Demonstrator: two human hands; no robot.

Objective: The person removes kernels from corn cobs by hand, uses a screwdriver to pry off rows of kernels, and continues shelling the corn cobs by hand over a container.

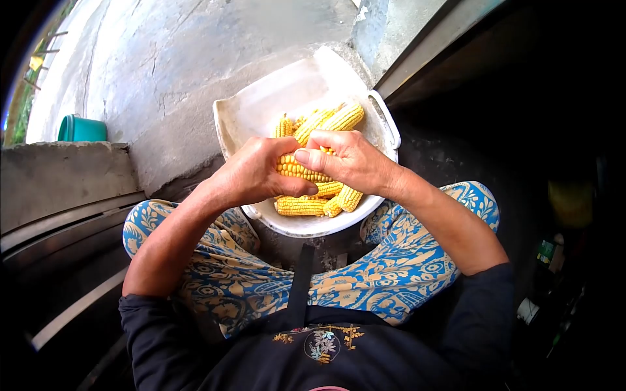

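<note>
A white basin stands between my knees with several yellow corn cobs in it. Over the cobs, my left hand is wrapped round the left end of one corn cob, its thumb along the near side. My right hand is closed at the same cob's right part, with its thumb pressed on the kernels. The fingertips of my right hand are partly hidden behind the cob and the thumb. More cobs lie beyond and below both hands.
A green bucket stands at the left on the grey concrete floor, behind a low wall. A metal-edged frame runs along the upper right. Small objects lie in the dark area at the far right.
</note>
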